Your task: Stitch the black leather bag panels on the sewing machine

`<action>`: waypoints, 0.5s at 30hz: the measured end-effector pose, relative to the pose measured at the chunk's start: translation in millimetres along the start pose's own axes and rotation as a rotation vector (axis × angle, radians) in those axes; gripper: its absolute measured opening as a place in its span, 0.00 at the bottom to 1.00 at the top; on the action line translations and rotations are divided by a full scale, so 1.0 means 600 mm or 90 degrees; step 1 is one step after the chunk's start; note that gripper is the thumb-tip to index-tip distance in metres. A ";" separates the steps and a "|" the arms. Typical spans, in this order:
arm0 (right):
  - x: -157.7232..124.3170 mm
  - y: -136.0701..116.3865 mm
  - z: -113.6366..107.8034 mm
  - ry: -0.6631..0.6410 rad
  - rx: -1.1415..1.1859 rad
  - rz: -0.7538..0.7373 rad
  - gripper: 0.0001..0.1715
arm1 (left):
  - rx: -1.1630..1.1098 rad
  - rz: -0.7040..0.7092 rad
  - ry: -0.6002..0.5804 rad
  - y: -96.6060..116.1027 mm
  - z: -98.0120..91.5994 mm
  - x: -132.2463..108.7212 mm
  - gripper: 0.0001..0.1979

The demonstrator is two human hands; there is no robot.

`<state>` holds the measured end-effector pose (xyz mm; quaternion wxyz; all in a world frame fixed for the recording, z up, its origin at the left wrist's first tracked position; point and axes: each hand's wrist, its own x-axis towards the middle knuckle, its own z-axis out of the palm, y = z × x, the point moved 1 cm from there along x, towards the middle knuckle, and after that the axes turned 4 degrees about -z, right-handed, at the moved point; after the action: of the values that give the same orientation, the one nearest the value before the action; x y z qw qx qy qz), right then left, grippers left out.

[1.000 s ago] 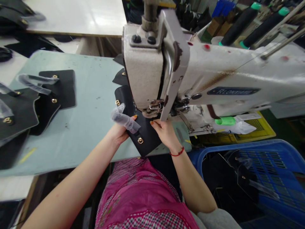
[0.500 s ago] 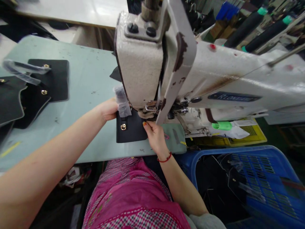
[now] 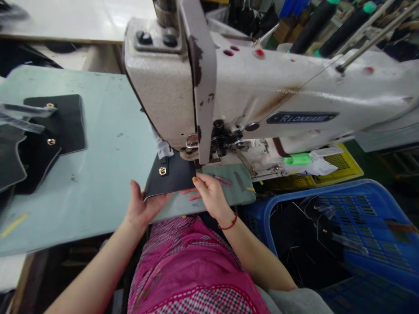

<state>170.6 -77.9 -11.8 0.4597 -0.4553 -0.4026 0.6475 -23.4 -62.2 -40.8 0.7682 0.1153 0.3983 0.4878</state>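
A black leather bag panel [image 3: 173, 174] with a gold clasp [image 3: 162, 170] and a plastic-wrapped handle [image 3: 164, 149] lies partly under the head of the sewing machine [image 3: 160, 96]. My right hand [image 3: 211, 192] pinches its near right corner, thumb on top and fingers below. At the near left corner is my left hand [image 3: 144, 207], open, its thumb raised apart and its fingers stretched flat beneath the panel's edge. The machine head hides the panel's far part and the needle.
More black panels [image 3: 65, 126] with gold clasps and wrapped handles lie on the pale green table [image 3: 104, 174] at left. Small pink-handled scissors [image 3: 223, 180] rest right of my right hand. A blue basket [image 3: 366, 187] with black pieces stands at lower right, near a yellow crate [image 3: 352, 168].
My left hand has come from the panel's far left side to its near left corner and opened. The panel's near edge is tilted up. My right hand still pinches the right corner.
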 end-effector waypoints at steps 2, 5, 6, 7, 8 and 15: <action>0.002 0.002 -0.001 -0.005 0.008 -0.006 0.24 | -0.022 -0.007 -0.079 -0.045 0.019 -0.029 0.40; 0.003 0.000 -0.002 -0.004 -0.002 -0.018 0.26 | 0.013 0.053 -0.089 -0.080 0.061 -0.029 0.38; 0.001 -0.001 -0.002 -0.003 -0.011 -0.022 0.26 | 0.035 0.069 -0.060 -0.083 0.072 -0.022 0.35; -0.001 -0.002 -0.003 -0.004 -0.022 -0.027 0.26 | 0.054 0.079 -0.021 -0.084 0.079 -0.013 0.31; -0.005 -0.004 -0.003 -0.007 -0.034 -0.034 0.25 | 0.069 0.086 0.016 -0.083 0.083 -0.005 0.27; -0.036 0.000 -0.010 -0.030 -0.056 -0.027 0.22 | 0.182 0.083 0.146 -0.083 0.060 0.009 0.25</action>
<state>179.8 -97.9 -8.6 0.4430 -0.4512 -0.4512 0.6298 36.6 -74.8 -47.9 0.6601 0.1925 0.5404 0.4850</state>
